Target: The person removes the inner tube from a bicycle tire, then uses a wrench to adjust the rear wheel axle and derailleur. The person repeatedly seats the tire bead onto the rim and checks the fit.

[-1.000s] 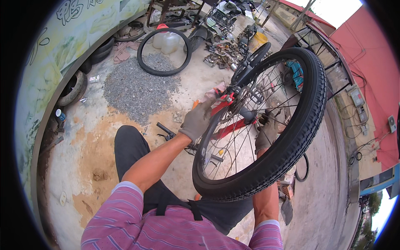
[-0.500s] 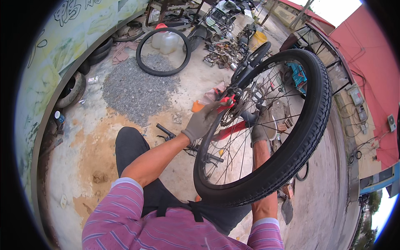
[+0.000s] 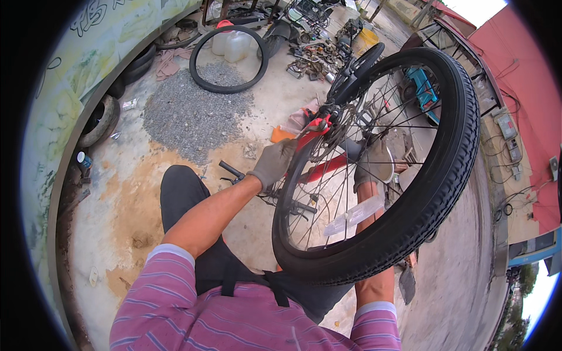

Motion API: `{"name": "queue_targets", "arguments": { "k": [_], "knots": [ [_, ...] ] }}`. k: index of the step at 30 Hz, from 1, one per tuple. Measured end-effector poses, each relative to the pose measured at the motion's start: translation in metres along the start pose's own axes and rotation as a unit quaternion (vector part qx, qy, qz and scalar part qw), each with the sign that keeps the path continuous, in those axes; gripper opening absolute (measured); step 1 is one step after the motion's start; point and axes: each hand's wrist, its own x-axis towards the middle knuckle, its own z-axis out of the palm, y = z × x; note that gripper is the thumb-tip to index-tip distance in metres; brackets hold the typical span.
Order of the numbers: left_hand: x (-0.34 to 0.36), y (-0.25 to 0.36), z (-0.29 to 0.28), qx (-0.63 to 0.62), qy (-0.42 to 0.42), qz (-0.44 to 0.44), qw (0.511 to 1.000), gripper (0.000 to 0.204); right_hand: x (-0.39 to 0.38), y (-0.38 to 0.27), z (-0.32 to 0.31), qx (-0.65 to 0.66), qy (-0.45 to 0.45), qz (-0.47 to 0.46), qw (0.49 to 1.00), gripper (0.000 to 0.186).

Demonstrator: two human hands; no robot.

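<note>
An upturned bicycle stands before me, with its black-tyred rear wheel [image 3: 448, 169] tilted toward me. My left hand [image 3: 275, 164], in a grey glove, is closed round a red frame tube [image 3: 313, 133] just left of the wheel. Beyond the spokes is my right hand [image 3: 369, 167], also gloved, close to the crank area; its fingers are largely hidden. A clear spoke reflector [image 3: 354, 216] crosses in front of my right forearm. The handlebar [image 3: 231, 171] rests low near the ground, beyond my left forearm.
A loose black tyre [image 3: 198, 76] stands by pale plastic jugs [image 3: 237, 47] and a grey gravel patch [image 3: 193, 117]. Metal parts [image 3: 313, 61] lie scattered farther back. Old tyres [image 3: 100, 123] line the left wall. An orange and pink cloth [image 3: 287, 131] lies beyond the wheel.
The wheel has turned, bringing the clear reflector into view. My left hand has drawn back from the hub area along the red tube. My view has shifted slightly.
</note>
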Motion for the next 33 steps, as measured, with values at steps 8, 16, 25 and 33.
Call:
{"name": "queue_targets", "arguments": {
  "k": [8, 16, 25, 33],
  "knots": [
    [-0.02, 0.046, -0.02, 0.016, -0.037, -0.077, 0.996, 0.053, 0.002, -0.006, 0.003, 0.038, -0.021, 0.026, 0.999, 0.024],
    [-0.042, 0.194, -0.103, -0.132, -0.262, -0.246, 0.924, 0.058, -0.004, -0.01, 0.004, 0.038, -0.004, 0.029, 0.999, 0.025],
    [0.045, 0.255, -0.084, 0.092, -0.094, 0.27, 0.954, 0.047, 0.004, -0.002, 0.012, 0.247, -0.065, 0.161, 0.953, 0.025],
    [0.189, 0.163, -0.027, -0.296, -0.097, -0.151, 0.938, 0.021, -0.007, -0.007, 0.005, 0.12, -0.012, 0.039, 0.992, 0.025]
  ]
}}
